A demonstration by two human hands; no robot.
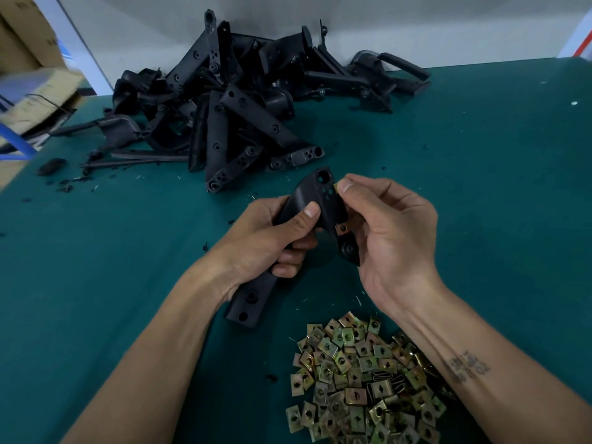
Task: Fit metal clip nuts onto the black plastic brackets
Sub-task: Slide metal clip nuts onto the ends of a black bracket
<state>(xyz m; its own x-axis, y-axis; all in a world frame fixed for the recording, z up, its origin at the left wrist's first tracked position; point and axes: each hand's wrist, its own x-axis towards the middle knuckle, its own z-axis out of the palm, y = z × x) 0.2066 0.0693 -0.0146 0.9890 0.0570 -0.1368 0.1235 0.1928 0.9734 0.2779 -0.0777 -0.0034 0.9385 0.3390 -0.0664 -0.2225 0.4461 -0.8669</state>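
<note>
Far left edge: cardboard boxes (pixel 24 36) are sitting off the worktop (pixel 496 187), blurred. Green worktop surface is carrying loose black plastic scraps (pixel 69 184) at its left side.

Top centre-left: pile of black plastic brackets (pixel 230 100) is lying heaped against the back wall, pieces overlapping at all angles, well apart from the hands.

Centre: left hand (pixel 272 241) is gripping one black bracket (pixel 307 200) around its middle, fingers wrapped under, thumb (pixel 309 211) pressing on top. Bracket is running tilted, upper end with the large hole pointing away from the person, lower end (pixel 246 304) sticking out below the palm, just above the worktop; can't tell if it's touching.

Right of that: right hand (pixel 394 238) is pinching a small clip nut (pixel 337 186) between thumb and forefinger, right at the edge of the bracket's upper end, beside the big hole. Nut is mostly hidden by the fingers; can't tell whether it's seated yet. A second clip nut (pixel 342 228) is showing lower down on the bracket's edge, next to the right palm.

Bottom centre-right: heap of yellow-zinc clip nuts (pixel 358 379) is lying on the worktop, right forearm (pixel 455 354) passing over its right side. Forearm is carrying a tattoo.
</note>
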